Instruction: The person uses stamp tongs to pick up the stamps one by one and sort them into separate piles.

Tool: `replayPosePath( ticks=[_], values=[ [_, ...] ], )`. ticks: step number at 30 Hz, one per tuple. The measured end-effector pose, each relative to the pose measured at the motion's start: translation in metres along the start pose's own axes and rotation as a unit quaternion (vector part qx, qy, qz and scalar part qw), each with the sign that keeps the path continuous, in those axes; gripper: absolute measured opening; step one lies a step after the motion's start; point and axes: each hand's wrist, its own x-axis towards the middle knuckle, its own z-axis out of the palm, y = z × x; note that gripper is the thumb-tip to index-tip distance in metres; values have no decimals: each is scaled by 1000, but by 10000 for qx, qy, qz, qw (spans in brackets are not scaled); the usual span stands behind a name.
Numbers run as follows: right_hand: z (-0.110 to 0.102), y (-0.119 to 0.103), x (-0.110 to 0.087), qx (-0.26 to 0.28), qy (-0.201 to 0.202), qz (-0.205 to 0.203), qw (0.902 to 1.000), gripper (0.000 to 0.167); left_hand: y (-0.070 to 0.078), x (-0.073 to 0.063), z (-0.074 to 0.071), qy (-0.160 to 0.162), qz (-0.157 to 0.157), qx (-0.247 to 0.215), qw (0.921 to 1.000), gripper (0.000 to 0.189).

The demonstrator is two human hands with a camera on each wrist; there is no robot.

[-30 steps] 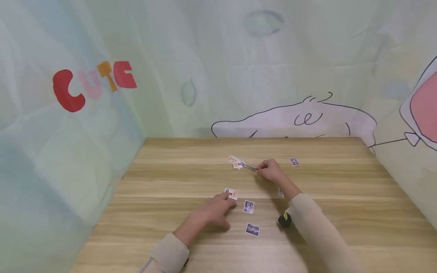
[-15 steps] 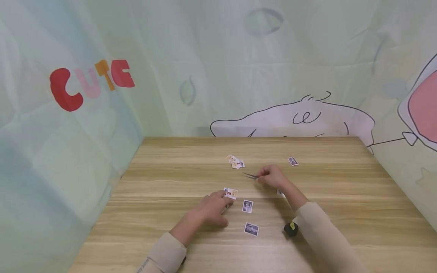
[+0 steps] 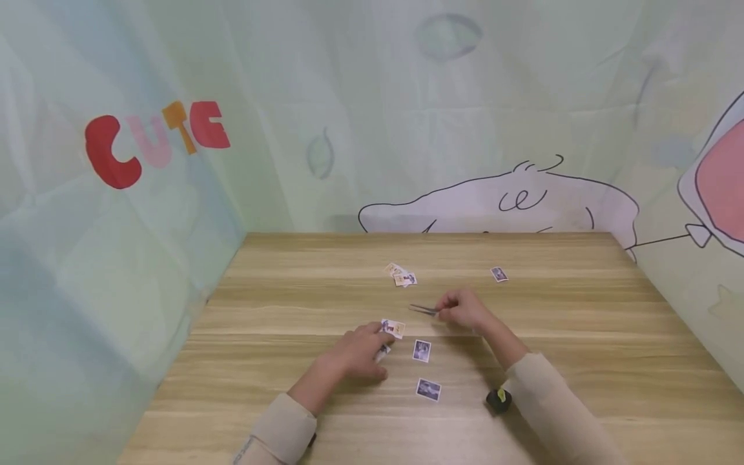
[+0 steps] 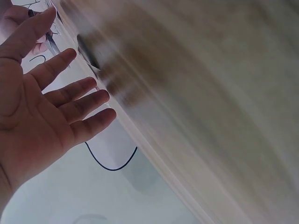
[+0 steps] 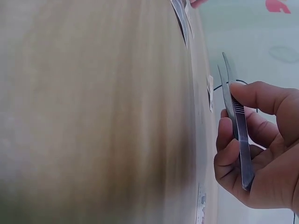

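Note:
My right hand [image 3: 463, 310] pinches metal tweezers [image 5: 236, 112] between thumb and fingers. Their two tips stand apart with nothing between them, pointing left over the table in the head view. My left hand [image 3: 361, 352] is spread, palm down, its fingers loosely extended in the left wrist view. Its fingertips lie at the near-left edge of a small picture card [image 3: 395, 328] with orange and purple print. A second card [image 3: 382, 352] shows partly from under this hand. Two purple picture cards, one upper [image 3: 422, 351] and one lower [image 3: 428, 389], lie to its right.
Beyond the hands, several overlapping light cards [image 3: 401, 276] lie on the wooden table [image 3: 290, 278]. A single purple card [image 3: 498, 274] is at the far right. A black round object with a yellow mark [image 3: 498, 400] sits by the right sleeve. Printed curtains [image 3: 325, 116] stand behind the table.
The tweezers have left the far pile of cards, and my right hand has drawn them back nearer. My left hand has shifted slightly, showing more of the card beneath it.

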Motion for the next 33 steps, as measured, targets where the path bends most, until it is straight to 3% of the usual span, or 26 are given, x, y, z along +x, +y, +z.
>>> replayPosePath(
  ticks=[19,28,33],
  values=[
    [7,2,-15,-273,-655,-280,9971,14,1,4,0,-108,-87,94,9999,66],
    [9,2,-11,-436,-569,96,9974,13,3,3,3,-61,-172,-31,9998,66],
    [9,-1,-8,-400,-610,75,9973,13,3,2,1,-39,-183,-114,9998,65]
  ],
)
